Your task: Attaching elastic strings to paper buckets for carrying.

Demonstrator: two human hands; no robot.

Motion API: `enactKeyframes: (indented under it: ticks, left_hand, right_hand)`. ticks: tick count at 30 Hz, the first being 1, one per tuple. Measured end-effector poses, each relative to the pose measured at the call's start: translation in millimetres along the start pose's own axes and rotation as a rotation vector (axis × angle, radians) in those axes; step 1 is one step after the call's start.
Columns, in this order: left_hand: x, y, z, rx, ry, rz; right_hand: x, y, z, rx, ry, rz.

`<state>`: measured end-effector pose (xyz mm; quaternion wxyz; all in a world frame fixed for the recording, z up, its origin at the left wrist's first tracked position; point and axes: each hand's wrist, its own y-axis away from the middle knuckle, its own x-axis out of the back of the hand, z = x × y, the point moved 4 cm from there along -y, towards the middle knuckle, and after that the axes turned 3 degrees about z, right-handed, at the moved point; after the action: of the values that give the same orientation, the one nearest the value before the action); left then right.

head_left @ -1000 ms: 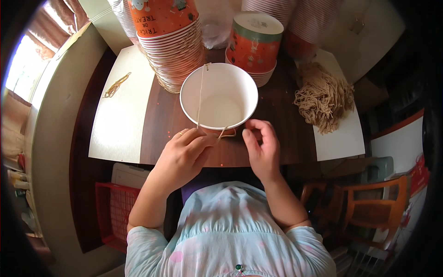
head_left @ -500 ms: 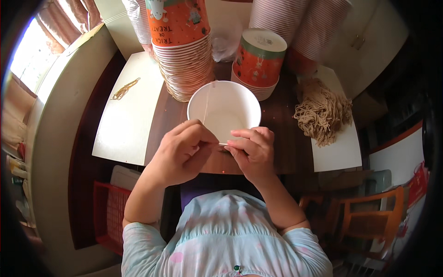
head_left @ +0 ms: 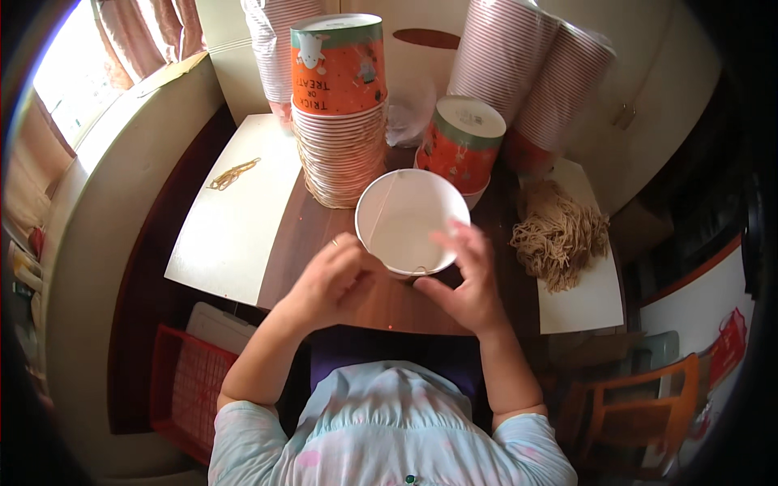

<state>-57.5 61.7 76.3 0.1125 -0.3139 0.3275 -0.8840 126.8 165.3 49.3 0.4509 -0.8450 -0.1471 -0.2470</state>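
Observation:
A white-lined paper bucket (head_left: 409, 219) stands on the dark table in front of me, its opening toward me. A thin cord (head_left: 381, 206) runs across its inside from the far rim, and a small tan loop (head_left: 421, 270) shows at the near rim. Just off the bucket's near left side is my left hand (head_left: 331, 279), fingers curled together; anything pinched in them is too small to make out. My right hand (head_left: 470, 279) is at the right rim, thumb and fingers spread apart. Its fingers are blurred and reach over the opening.
Behind the bucket stand a tall stack of orange buckets (head_left: 336, 69) with cord handles and a shorter upturned stack (head_left: 463, 146). Wrapped stacks (head_left: 506, 53) rise at the back right. A heap of tan cords (head_left: 559, 235) lies right; a few cords (head_left: 234, 173) lie left.
My hands have drawn apart from their meeting point at the near rim. The right hand has opened and moved up along the right rim. The view has shifted.

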Motion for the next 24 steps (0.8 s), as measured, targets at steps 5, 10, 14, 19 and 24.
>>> enactKeyframes:
  ticks: [5,10,14,19,24]
  left_hand:
    - [-14,16,-1,-0.056,0.150,-0.085]
    - [17,26,16,-0.009,-0.012,0.086]
    - [69,20,-14,0.359,-0.082,0.452]
    - [106,-61,-29,0.408,0.732,0.259]
    - [161,-134,-23,-0.033,0.767,0.286]
  right_hand:
    - [-5,-21,53,-0.381,0.097,-0.076]
    - [-16,-16,39,-0.292,-0.150,-0.096]
    - [17,-31,-39,0.383,0.140,0.239]
    - [20,-98,-80,1.102,0.377,0.380]
    - [15,-195,-95,0.652,-0.320,0.076]
